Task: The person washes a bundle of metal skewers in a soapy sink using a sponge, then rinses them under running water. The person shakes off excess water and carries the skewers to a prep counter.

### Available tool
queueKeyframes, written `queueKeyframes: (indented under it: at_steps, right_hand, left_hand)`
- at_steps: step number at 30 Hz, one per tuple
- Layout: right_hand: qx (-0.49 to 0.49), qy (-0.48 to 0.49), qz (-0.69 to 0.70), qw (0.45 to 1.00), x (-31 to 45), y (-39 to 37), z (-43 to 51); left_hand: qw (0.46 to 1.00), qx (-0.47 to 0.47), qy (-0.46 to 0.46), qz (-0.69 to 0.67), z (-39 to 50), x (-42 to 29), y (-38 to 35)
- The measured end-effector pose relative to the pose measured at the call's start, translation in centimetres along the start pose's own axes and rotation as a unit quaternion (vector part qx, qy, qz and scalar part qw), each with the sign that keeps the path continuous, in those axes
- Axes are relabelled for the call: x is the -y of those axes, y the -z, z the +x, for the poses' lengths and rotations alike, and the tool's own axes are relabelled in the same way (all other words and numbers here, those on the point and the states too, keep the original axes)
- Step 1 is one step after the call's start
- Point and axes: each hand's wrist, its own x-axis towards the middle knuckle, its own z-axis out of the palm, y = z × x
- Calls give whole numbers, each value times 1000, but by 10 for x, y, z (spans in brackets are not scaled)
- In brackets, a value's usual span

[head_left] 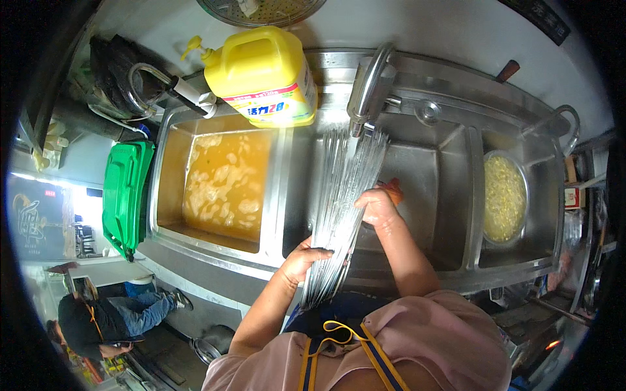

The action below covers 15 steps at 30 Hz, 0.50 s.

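Note:
A thick bundle of long, thin metal skewers (337, 195) slants over the middle basin (411, 161) of a stainless steel sink. Its far end lies beneath a chrome faucet (366, 97), where a stream of water seems to run onto it. My left hand (305, 261) grips the bundle near its lower end, thumb on top. Around its right side, about midway up, my right hand (379, 207) is closed, wet and shiny. A reddish-orange item (392, 189), perhaps a cloth, shows just behind my right hand; whether I hold it is unclear.
Cloudy orange-brown water with foam (220, 181) fills the left basin. A yellow pump jug of detergent (264, 73) stands behind. The right basin holds a bowl of bean sprouts (504, 198). A green lidded bin (126, 190) is at left; another person (98, 317) sits beyond.

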Motion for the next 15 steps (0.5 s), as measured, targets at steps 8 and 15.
queueKeyframes:
  at_steps: [8, 15]
  right_hand:
    - [11, -23, 18, 1000, -9, -1, 2]
    - [21, -70, 49, 996, -19, 3, 13]
  left_hand:
    - [997, -16, -14, 69, -10, -2, -1]
    - [995, -12, -38, 86, -17, -3, 2]
